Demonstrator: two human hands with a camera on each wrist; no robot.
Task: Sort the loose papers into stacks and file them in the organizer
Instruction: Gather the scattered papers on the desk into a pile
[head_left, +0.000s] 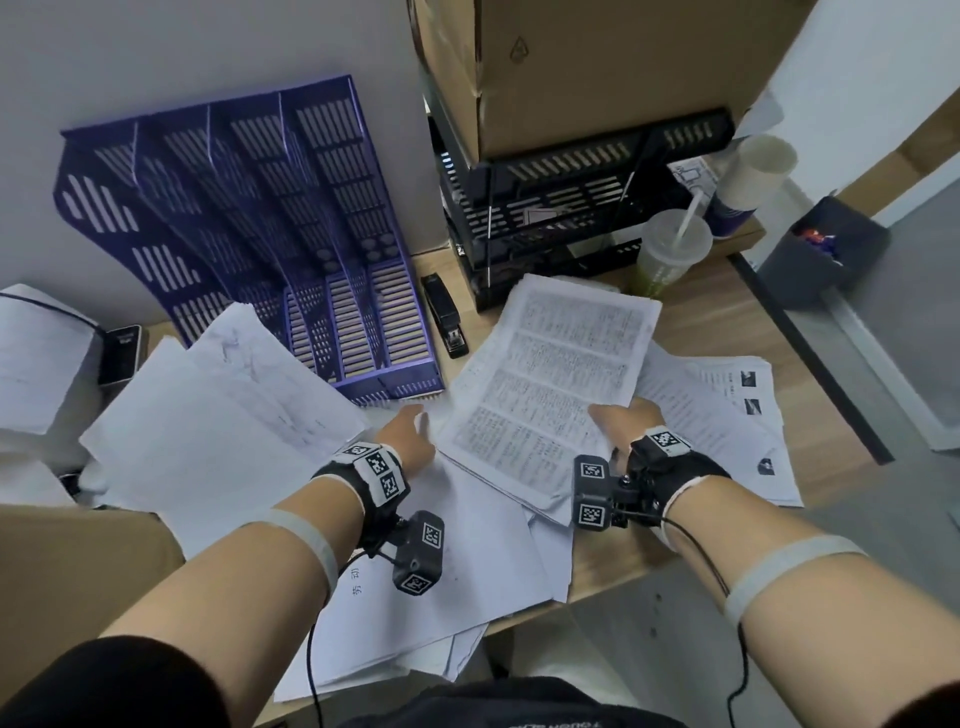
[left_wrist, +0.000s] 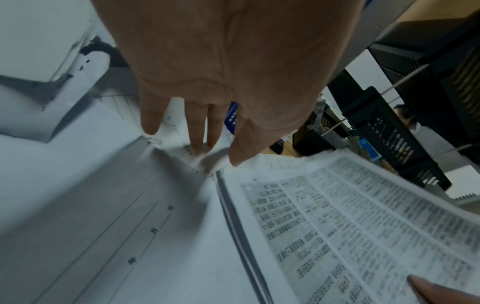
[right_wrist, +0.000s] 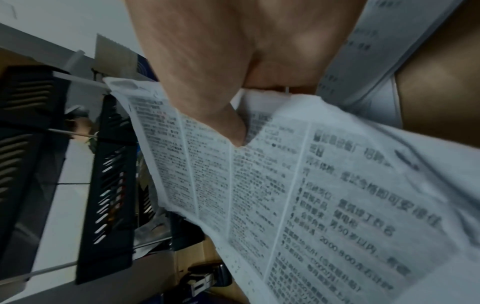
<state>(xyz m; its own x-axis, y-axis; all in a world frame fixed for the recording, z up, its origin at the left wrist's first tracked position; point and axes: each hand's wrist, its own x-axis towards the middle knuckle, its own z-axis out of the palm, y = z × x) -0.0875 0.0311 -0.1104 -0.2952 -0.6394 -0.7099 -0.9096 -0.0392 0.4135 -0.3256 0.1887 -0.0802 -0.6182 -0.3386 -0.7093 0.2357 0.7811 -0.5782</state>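
1. Sorting is in hand: the right hand (head_left: 626, 423) grasps a sheaf of densely printed pages (head_left: 550, 379), thumb on top, lifting its near edge off the mess on the desk (head_left: 691, 322).
2. The left hand (head_left: 410, 434) lies with fingers extended, relaxed, fingertips on the loose white sheets (head_left: 218, 415) just beside that sheaf, holding nothing.
3. The purple organizer (head_left: 291, 244) stands behind the papers against the wall, slots seemingly unfilled.
4. Next, I'd guess, the sheaf needs squaring into a stack with both hands before it goes into a slot; stray sheets could slide off the desk edge.
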